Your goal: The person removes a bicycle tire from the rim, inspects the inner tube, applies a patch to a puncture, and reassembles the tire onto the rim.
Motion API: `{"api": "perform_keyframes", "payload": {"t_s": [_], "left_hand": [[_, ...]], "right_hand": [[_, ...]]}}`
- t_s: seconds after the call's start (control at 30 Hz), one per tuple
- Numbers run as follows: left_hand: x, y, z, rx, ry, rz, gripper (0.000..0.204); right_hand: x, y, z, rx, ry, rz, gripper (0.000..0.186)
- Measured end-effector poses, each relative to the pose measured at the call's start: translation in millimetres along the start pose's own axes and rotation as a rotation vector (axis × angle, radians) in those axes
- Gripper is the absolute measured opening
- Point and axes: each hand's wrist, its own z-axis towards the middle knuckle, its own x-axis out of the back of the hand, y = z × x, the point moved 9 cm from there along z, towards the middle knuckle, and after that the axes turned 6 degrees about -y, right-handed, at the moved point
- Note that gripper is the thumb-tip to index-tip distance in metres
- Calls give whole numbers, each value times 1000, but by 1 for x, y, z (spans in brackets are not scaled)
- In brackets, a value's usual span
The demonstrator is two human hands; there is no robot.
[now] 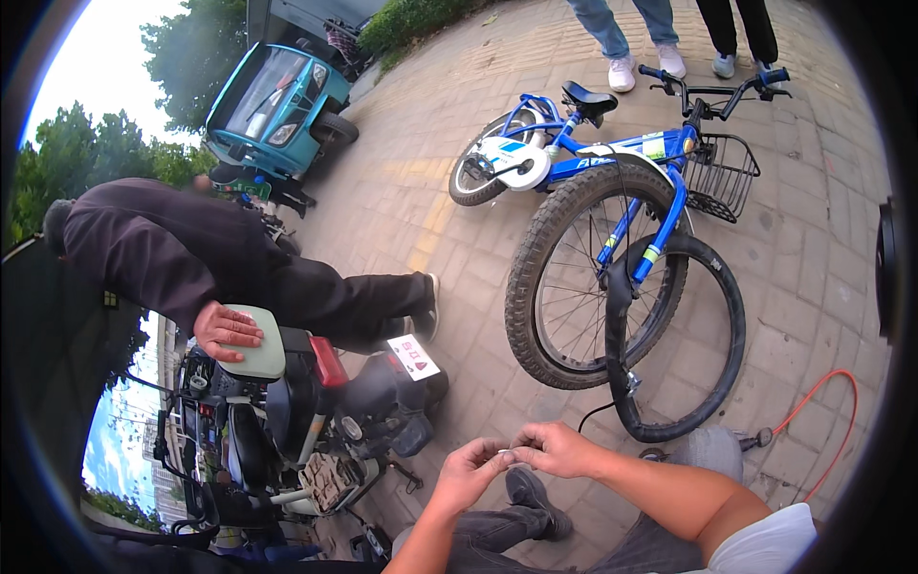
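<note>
Over my lap, my left hand (467,473) and my right hand (557,450) meet at the fingertips, both pinched. Between them shows a small pale thing (504,452), too little to make out. Just beyond is the front wheel (535,277) of a blue and white bicycle (660,153), which has a knobbly tyre. A black inner tube (732,306) hangs in a loop by the fork, beside the wheel, and reaches down close to my right forearm.
At left a person in dark clothes (163,239) leans over a parked electric scooter (373,387), one hand on its pale box (253,344). A teal three-wheeler (273,105) stands farther back. Two people's legs (636,29) stand behind the bicycle. An orange hose (822,383) curves at right.
</note>
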Motion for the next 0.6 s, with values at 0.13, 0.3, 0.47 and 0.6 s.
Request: {"api": "perform_keyframes", "payload": {"t_s": [0.13,0.3,0.47,0.6], "left_hand": [[23,-12,-29,-5,131,-118,19],[16,-19,-28,-34,67,-155,16],[-10,-28,14,-268,-90,-207,18],[-22,-33,25,-429,-234,-370,20]], "right_hand": [[-38,22,16,-58,-112,228,23],[-36,21,2,-140,-5,242,25],[-4,7,-28,-146,330,325,23],[-13,-16,-45,-106,526,43,16]]}}
